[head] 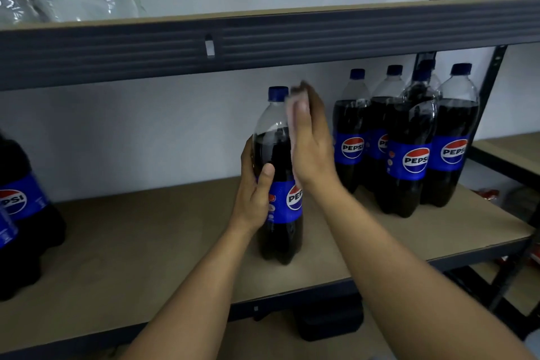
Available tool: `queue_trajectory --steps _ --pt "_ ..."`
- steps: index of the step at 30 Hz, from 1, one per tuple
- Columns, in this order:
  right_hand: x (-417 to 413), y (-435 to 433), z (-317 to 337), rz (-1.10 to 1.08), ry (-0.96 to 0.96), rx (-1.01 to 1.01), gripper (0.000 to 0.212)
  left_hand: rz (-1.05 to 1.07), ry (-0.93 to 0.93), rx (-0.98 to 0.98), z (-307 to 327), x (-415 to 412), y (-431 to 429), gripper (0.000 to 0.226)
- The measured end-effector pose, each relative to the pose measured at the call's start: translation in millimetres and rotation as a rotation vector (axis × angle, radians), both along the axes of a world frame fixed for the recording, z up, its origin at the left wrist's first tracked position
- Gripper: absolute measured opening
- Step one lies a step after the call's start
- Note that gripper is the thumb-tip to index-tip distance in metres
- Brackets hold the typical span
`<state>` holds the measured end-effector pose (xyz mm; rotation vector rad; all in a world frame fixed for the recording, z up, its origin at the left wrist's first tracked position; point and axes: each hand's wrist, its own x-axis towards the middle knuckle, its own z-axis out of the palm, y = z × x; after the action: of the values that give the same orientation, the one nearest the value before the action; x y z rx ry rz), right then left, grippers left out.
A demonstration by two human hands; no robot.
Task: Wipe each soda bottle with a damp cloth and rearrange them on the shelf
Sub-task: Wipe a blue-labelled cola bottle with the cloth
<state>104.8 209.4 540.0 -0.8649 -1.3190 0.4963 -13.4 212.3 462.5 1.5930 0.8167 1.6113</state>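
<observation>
On the shelf [146, 242], left hand [254, 196] clasping upright bottle [274, 137], right hand [314, 143] flat, pressing cloth [293, 117] against its neck

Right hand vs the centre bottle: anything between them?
Head view: a pale cloth lies between the right hand and the centre bottle, pressed on its shoulder.

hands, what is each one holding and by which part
The left hand grips the middle Pepsi bottle around its body, at the label's top edge. The right hand presses a pale cloth flat against the bottle's shoulder.
</observation>
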Motion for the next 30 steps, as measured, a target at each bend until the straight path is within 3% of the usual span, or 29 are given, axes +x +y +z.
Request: queue_trajectory --steps 3,8,11,14,18,20,23,27,30 --pt "3 5 9 -0.006 -0.030 0.078 0.057 -0.022 0.055 0.001 8 -5 2 0.114" --pt "-7 -23 -106 0.121 0.163 -0.139 0.049 0.038 0.114 0.068 9 0 7 0.121" --pt "-12 -30 -141 0.152 0.250 -0.266 0.068 0.079 0.080 0.067 5 4 5 0.111" --pt "-7 -22 -93 0.075 0.208 -0.248 0.069 0.143 0.061 0.091 1 7 3 0.105" --pt "-2 -7 9 0.003 0.028 -0.055 0.041 0.180 0.034 0.089 -2 11 -1 0.104" --pt "-6 -7 19 -0.052 -0.009 0.039 0.054 0.178 0.031 0.081 -2 12 -1 0.104" --pt "-9 -12 -31 -0.094 -0.060 0.045 0.064 0.188 0.038 0.087 -2 12 -1 0.100" --pt "-17 -38 -129 0.023 0.060 -0.191 0.058 0.226 0.052 0.072 -2 13 -3 0.095" --pt "-18 -34 -144 0.042 0.133 -0.283 0.065 0.234 0.075 0.070 -3 13 -1 0.090"
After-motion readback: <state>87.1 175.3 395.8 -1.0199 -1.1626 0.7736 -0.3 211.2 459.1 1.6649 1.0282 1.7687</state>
